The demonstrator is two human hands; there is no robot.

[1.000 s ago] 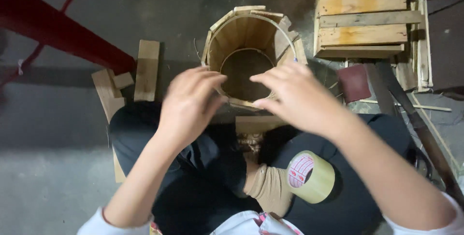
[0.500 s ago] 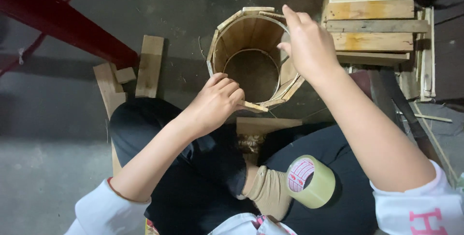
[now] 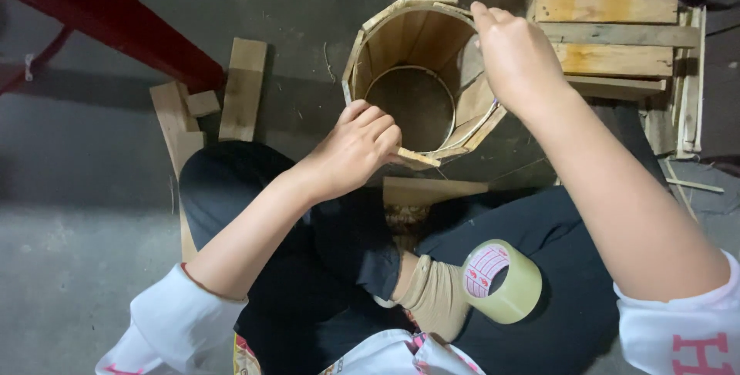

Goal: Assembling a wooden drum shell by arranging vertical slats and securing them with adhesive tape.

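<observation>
A round wooden bucket (image 3: 401, 43) made of upright slats stands on the floor in front of my crossed legs, with a metal hoop (image 3: 408, 109) showing inside it. My left hand (image 3: 356, 147) grips the near rim, thumb and fingers closed around a slat. On the far right rim my right hand (image 3: 515, 55) pinches a slat from above, partly hiding that side. A roll of clear tape (image 3: 501, 281) rests on my right thigh.
A stack of wooden planks (image 3: 609, 28) lies at the upper right, close beside the bucket. Loose short boards (image 3: 243, 86) lie on the floor to the left. A red metal beam (image 3: 108, 24) crosses the upper left corner. One more plank (image 3: 432, 190) lies under the bucket's near side.
A second ago both hands hovered blurred over the bucket's near rim. My right hand has moved to the far right rim, and my left has settled on the near rim.
</observation>
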